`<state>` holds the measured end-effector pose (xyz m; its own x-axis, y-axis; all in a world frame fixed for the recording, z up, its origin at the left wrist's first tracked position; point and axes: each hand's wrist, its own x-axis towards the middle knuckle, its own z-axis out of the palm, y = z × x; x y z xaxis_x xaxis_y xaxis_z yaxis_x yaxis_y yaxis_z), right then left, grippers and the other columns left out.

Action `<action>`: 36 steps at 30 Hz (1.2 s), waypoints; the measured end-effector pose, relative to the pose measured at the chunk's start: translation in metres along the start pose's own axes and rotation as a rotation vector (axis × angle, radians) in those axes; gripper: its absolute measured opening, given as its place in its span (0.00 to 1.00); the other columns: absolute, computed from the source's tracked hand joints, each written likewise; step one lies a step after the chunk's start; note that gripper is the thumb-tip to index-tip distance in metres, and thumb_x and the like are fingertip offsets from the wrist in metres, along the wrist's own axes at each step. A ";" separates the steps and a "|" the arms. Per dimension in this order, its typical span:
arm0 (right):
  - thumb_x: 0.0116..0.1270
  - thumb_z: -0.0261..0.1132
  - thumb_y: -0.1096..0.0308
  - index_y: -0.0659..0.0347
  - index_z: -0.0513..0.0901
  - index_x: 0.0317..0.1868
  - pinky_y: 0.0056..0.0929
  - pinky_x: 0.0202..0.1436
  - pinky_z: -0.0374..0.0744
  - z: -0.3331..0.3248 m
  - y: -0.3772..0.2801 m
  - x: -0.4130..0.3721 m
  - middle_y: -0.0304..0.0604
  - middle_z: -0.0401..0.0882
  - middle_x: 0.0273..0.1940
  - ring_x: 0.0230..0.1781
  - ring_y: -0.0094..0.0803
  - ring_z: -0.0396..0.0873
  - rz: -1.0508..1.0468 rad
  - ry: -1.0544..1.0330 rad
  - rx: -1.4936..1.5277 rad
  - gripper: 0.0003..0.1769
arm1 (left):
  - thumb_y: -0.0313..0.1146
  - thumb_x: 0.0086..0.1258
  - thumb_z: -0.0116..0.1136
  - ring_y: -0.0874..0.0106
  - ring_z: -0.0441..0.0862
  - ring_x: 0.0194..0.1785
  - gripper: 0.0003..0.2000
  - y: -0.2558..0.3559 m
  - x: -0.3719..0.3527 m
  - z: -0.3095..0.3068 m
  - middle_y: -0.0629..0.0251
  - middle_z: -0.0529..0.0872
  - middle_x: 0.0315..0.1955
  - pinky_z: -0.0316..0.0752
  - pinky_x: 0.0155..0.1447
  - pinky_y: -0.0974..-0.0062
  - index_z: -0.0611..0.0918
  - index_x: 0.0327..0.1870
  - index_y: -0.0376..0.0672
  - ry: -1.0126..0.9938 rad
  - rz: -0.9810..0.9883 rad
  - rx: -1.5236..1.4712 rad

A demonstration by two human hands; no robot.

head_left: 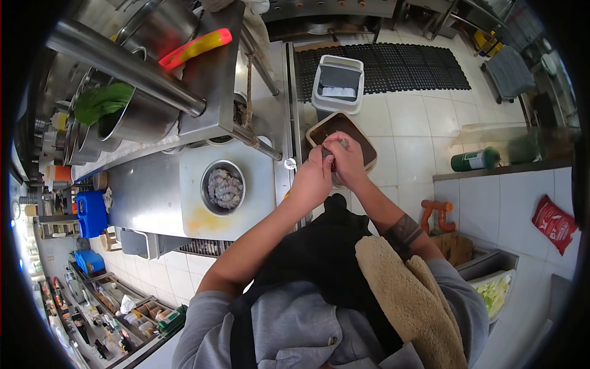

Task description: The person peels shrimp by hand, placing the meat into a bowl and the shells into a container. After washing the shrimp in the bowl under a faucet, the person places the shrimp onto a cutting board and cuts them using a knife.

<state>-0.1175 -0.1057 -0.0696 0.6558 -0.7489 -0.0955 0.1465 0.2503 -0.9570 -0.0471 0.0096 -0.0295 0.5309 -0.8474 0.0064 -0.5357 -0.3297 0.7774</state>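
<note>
My left hand (316,175) and my right hand (346,158) meet above a brown bin (369,147) with a pale rim. Both are closed, fingertips pinched together on a small greyish piece that looks like a raw shrimp (326,152), mostly covered by the fingers. To the left, a round metal bowl (204,203) rests on a white cutting board (258,212). Inside it lies a pile of grey, glistening raw shrimp (225,188). Yellow-orange stains mark the board near the bowl.
A steel shelf (203,74) overhangs the counter, carrying metal pots (150,117) and a red-yellow handle (196,48). Beyond the brown bin stands a white-rimmed bin (356,101). A black rubber mat (412,64) covers some floor. A green cylinder (474,160) lies on a ledge at right.
</note>
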 end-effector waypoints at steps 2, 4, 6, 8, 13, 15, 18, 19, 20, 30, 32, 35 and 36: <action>0.76 0.64 0.67 0.61 0.85 0.44 0.20 0.23 0.69 -0.003 -0.005 -0.002 0.30 0.79 0.30 0.22 0.15 0.71 0.112 0.010 0.040 0.07 | 0.36 0.83 0.51 0.39 0.87 0.42 0.18 -0.001 0.000 -0.002 0.37 0.88 0.39 0.81 0.45 0.46 0.73 0.65 0.32 0.012 0.052 0.099; 0.76 0.64 0.66 0.61 0.85 0.44 0.20 0.22 0.69 -0.007 -0.005 -0.002 0.30 0.79 0.30 0.22 0.15 0.71 0.228 0.019 0.080 0.07 | 0.36 0.82 0.53 0.40 0.87 0.40 0.17 -0.013 0.005 -0.006 0.39 0.88 0.37 0.82 0.44 0.47 0.74 0.63 0.33 0.002 0.124 0.181; 0.79 0.63 0.66 0.60 0.84 0.43 0.17 0.19 0.64 -0.011 0.001 0.000 0.32 0.79 0.30 0.17 0.14 0.66 0.311 -0.027 0.213 0.07 | 0.35 0.81 0.55 0.41 0.88 0.38 0.17 -0.023 0.007 -0.008 0.40 0.88 0.35 0.82 0.43 0.47 0.75 0.62 0.34 -0.009 0.196 0.262; 0.80 0.63 0.66 0.60 0.84 0.43 0.18 0.19 0.64 -0.012 0.005 -0.001 0.32 0.79 0.29 0.16 0.14 0.66 0.312 -0.005 0.166 0.08 | 0.35 0.79 0.58 0.44 0.88 0.36 0.15 -0.031 0.008 -0.009 0.44 0.88 0.32 0.82 0.41 0.48 0.76 0.58 0.35 -0.073 0.234 0.331; 0.82 0.62 0.67 0.61 0.83 0.46 0.18 0.18 0.64 -0.016 0.009 0.000 0.33 0.80 0.30 0.17 0.16 0.68 0.259 -0.032 0.140 0.08 | 0.35 0.79 0.59 0.48 0.88 0.34 0.11 -0.039 -0.004 -0.014 0.49 0.88 0.30 0.82 0.39 0.53 0.77 0.51 0.38 -0.020 0.325 0.334; 0.82 0.61 0.67 0.60 0.85 0.52 0.18 0.25 0.71 -0.019 0.009 0.001 0.32 0.82 0.35 0.27 0.16 0.75 0.319 -0.125 0.188 0.08 | 0.35 0.79 0.59 0.46 0.88 0.34 0.11 -0.035 -0.004 -0.018 0.48 0.88 0.30 0.81 0.39 0.53 0.79 0.52 0.38 0.011 0.335 0.288; 0.82 0.62 0.66 0.60 0.84 0.55 0.20 0.30 0.74 -0.015 0.010 0.001 0.34 0.82 0.37 0.30 0.18 0.76 0.248 -0.230 0.158 0.10 | 0.37 0.81 0.58 0.45 0.87 0.34 0.10 -0.021 0.003 -0.031 0.48 0.88 0.30 0.80 0.40 0.54 0.80 0.50 0.40 -0.163 -0.003 0.123; 0.82 0.62 0.66 0.60 0.84 0.55 0.20 0.30 0.74 -0.014 0.006 0.001 0.34 0.82 0.37 0.30 0.18 0.76 0.249 -0.236 0.157 0.10 | 0.39 0.81 0.57 0.44 0.86 0.34 0.11 -0.021 0.012 -0.034 0.48 0.87 0.29 0.79 0.40 0.54 0.80 0.50 0.40 -0.306 -0.182 -0.076; 0.82 0.63 0.66 0.61 0.85 0.55 0.21 0.32 0.74 -0.014 0.001 -0.001 0.35 0.82 0.39 0.30 0.19 0.76 0.303 -0.251 0.176 0.10 | 0.40 0.82 0.56 0.42 0.85 0.34 0.11 -0.020 0.017 -0.036 0.47 0.87 0.29 0.78 0.41 0.54 0.80 0.49 0.40 -0.447 -0.359 -0.279; 0.80 0.63 0.69 0.63 0.86 0.51 0.29 0.27 0.76 -0.018 0.013 0.003 0.39 0.82 0.37 0.27 0.25 0.77 0.527 -0.077 0.336 0.09 | 0.39 0.80 0.57 0.47 0.86 0.31 0.12 -0.037 0.003 -0.017 0.49 0.87 0.26 0.79 0.40 0.49 0.76 0.42 0.39 -0.103 0.273 0.493; 0.80 0.62 0.71 0.64 0.86 0.50 0.29 0.25 0.77 -0.013 0.009 0.002 0.40 0.82 0.36 0.25 0.26 0.78 0.446 -0.095 0.167 0.08 | 0.39 0.79 0.59 0.47 0.86 0.31 0.12 -0.039 0.004 -0.018 0.48 0.86 0.25 0.79 0.39 0.49 0.76 0.42 0.40 -0.048 0.358 0.509; 0.79 0.58 0.75 0.66 0.85 0.48 0.29 0.22 0.78 -0.013 0.019 0.001 0.41 0.81 0.35 0.24 0.27 0.79 0.274 -0.148 -0.134 0.09 | 0.38 0.78 0.59 0.52 0.86 0.28 0.10 -0.039 0.010 -0.024 0.52 0.86 0.23 0.80 0.38 0.54 0.76 0.39 0.41 0.048 0.267 0.625; 0.78 0.56 0.76 0.67 0.84 0.48 0.29 0.21 0.79 -0.014 0.021 0.001 0.41 0.80 0.34 0.23 0.28 0.79 0.180 -0.183 -0.270 0.09 | 0.38 0.78 0.59 0.52 0.86 0.28 0.10 -0.038 0.012 -0.027 0.52 0.86 0.23 0.80 0.38 0.54 0.76 0.39 0.41 0.045 0.269 0.624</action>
<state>-0.1235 -0.1098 -0.0937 0.7781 -0.5799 -0.2414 -0.1677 0.1785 -0.9695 -0.0025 0.0237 -0.0422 0.3454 -0.9200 0.1851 -0.9243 -0.2994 0.2369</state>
